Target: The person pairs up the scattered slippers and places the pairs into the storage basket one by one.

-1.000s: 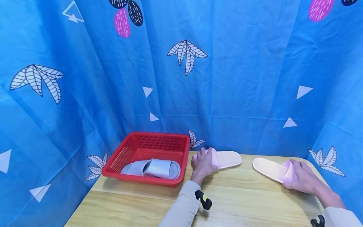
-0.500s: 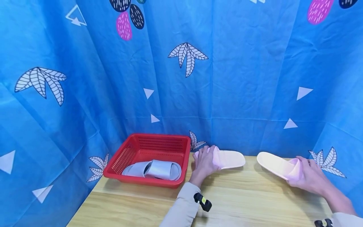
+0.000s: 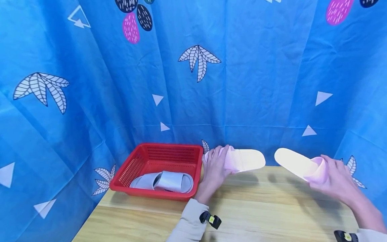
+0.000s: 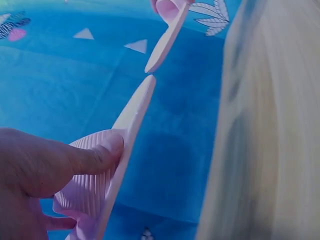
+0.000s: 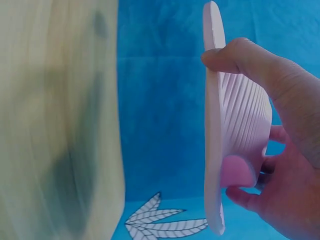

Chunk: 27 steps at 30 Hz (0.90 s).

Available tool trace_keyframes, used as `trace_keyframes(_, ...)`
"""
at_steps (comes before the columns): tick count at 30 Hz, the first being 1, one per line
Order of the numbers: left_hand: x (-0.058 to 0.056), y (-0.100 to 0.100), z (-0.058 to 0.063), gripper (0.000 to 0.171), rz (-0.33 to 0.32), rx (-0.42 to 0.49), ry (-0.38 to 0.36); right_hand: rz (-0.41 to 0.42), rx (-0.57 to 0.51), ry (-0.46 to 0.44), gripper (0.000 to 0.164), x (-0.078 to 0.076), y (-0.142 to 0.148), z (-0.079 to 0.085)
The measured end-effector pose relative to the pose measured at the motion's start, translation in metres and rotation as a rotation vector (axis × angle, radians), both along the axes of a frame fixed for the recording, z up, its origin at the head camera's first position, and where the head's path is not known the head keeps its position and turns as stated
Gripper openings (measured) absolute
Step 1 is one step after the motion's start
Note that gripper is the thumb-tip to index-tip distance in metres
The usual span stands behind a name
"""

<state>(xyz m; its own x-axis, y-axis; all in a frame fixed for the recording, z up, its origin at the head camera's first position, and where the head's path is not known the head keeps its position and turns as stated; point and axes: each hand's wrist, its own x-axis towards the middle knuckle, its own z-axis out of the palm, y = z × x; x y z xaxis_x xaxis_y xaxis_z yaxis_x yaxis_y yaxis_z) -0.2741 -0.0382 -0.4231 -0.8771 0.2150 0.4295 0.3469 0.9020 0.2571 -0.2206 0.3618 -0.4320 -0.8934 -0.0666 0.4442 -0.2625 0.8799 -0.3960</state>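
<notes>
My left hand (image 3: 214, 168) grips a pink slide slipper (image 3: 249, 160) by its ribbed strap, thumb on the sole's edge in the left wrist view. A matching pink slipper (image 3: 291, 163) is held in my right hand (image 3: 338, 179), the thumb pressing the sole's edge and fingers around the strap (image 5: 245, 115). Both slippers hang above the table with shadows under them, their heel ends pointing at each other with a gap between. Left of my left hand, a grey slipper (image 3: 172, 180) lies inside a red basket (image 3: 155, 195); whether a second lies with it I cannot tell.
The light wooden table (image 3: 242, 208) reaches back to a blue patterned curtain (image 3: 257, 84), which also hangs along both sides. The basket stands at the table's back left, close to my left wrist.
Both pink slippers have risen off the table in my hands. The right hand also shifted slightly to the right. The basket and grey slipper stayed in place.
</notes>
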Motion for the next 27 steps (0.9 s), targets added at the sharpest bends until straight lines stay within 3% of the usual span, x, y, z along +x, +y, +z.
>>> trace_keyframes(8, 0.011, -0.016, 0.015, 0.105, -0.023, 0.078, 0.101, -0.031, -0.04, 0.077, 0.114, 0.007, -0.008, 0.007)
trace_keyframes(22, 0.025, -0.061, 0.022, 0.104, -0.127, 0.241, 0.251, -0.129, -0.107, 0.212, 0.123, 0.037, -0.021, 0.021)
trace_keyframes(27, 0.026, -0.076, 0.024, 0.106, -0.119, 0.288, 0.301, -0.144, -0.141, 0.241, 0.122, 0.044, -0.027, 0.025)
